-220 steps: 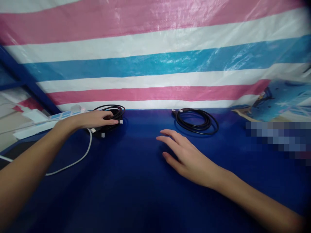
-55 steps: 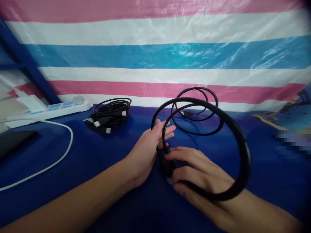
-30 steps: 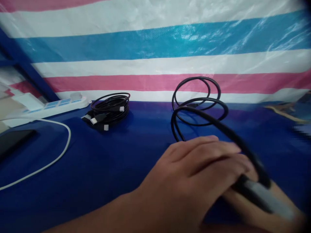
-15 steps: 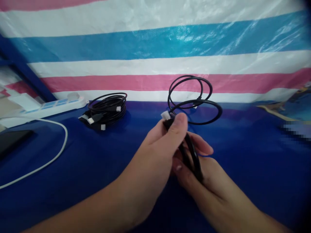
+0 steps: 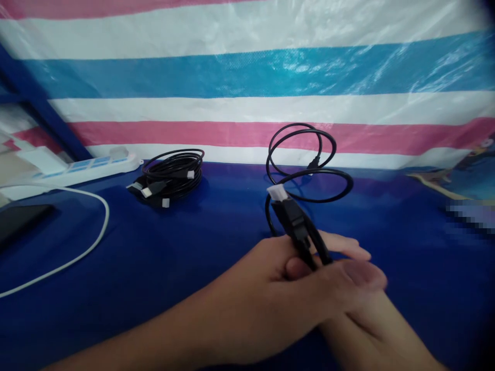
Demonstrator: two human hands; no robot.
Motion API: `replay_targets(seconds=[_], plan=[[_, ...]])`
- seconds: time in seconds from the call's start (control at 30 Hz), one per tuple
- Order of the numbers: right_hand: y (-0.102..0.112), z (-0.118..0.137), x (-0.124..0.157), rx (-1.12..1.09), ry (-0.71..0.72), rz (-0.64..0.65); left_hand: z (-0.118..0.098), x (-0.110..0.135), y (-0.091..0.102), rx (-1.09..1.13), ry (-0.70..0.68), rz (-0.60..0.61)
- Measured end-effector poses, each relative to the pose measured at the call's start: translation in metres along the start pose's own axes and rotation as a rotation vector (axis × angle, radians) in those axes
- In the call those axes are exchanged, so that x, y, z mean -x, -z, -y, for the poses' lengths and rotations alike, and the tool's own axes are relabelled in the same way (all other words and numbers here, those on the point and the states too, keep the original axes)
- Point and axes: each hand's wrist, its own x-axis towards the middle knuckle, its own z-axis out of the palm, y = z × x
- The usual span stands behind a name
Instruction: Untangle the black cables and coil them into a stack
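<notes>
A black cable with a black plug under a pale end cap rises from between my two hands. My left hand wraps across the cable below the plug, its thumb lying over my right hand. Beneath it, my right hand is closed on the same cable, most of its fingers hidden by the left. Loose loops of the cable stand up beyond the hands, and its other plug lies at the table's back edge.
A coiled bundle of black cables with several plugs lies at the back left. Beside it stands a white power strip. A white cord curves over the blue table near a dark flat object. A striped sheet hangs behind.
My left hand has slid down off the plug to the lower right, and its thumb now lies across my right hand. The plug stands uncovered above both hands.
</notes>
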Motion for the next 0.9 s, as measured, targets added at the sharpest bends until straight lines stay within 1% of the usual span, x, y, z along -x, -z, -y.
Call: replay_targets(seconds=[0.07,0.1,0.17,0.27,0.37,0.47,0.53,0.57,0.63,0.67,0.7,0.77,0.83,0.87,0.9], plan=[[-0.002,0.003,-0.004,-0.040,-0.004,-0.029,-0.001,0.000,-0.001,0.032,0.005,-0.011],[-0.001,0.004,-0.006,-0.046,0.006,-0.003,-0.002,0.000,-0.001,0.045,0.003,-0.007],[0.002,0.002,-0.008,0.020,0.068,0.101,-0.005,0.000,0.000,0.090,-0.011,0.005],[0.007,-0.008,-0.011,0.121,0.150,0.202,-0.013,-0.001,0.006,0.234,-0.054,0.001],[0.015,-0.022,-0.015,0.276,0.208,0.227,-0.021,-0.002,0.014,0.388,-0.026,-0.067],[0.025,-0.035,-0.021,0.548,0.372,0.210,-0.026,-0.003,0.019,0.374,0.037,-0.121],[0.032,-0.043,-0.025,0.685,0.492,0.205,-0.027,-0.003,0.020,0.333,0.094,-0.084],[0.035,-0.046,-0.026,0.731,0.540,0.205,-0.027,-0.003,0.019,0.323,0.112,-0.046],[0.039,-0.051,-0.028,0.774,0.600,0.189,-0.026,-0.002,0.020,0.328,0.117,0.013],[0.041,-0.052,-0.028,0.776,0.611,0.176,-0.025,-0.001,0.021,0.338,0.100,0.012],[0.041,-0.052,-0.028,0.767,0.613,0.165,-0.025,-0.001,0.022,0.347,0.074,-0.016],[0.041,-0.048,-0.025,0.725,0.604,0.161,-0.025,-0.002,0.027,0.353,0.011,-0.131],[0.040,-0.040,-0.022,0.622,0.587,0.143,-0.025,-0.003,0.031,0.335,-0.046,-0.255],[0.038,-0.036,-0.020,0.549,0.532,0.109,-0.026,-0.003,0.033,0.326,-0.067,-0.300],[0.036,-0.033,-0.020,0.463,0.424,0.072,-0.026,-0.003,0.035,0.322,-0.082,-0.327]])
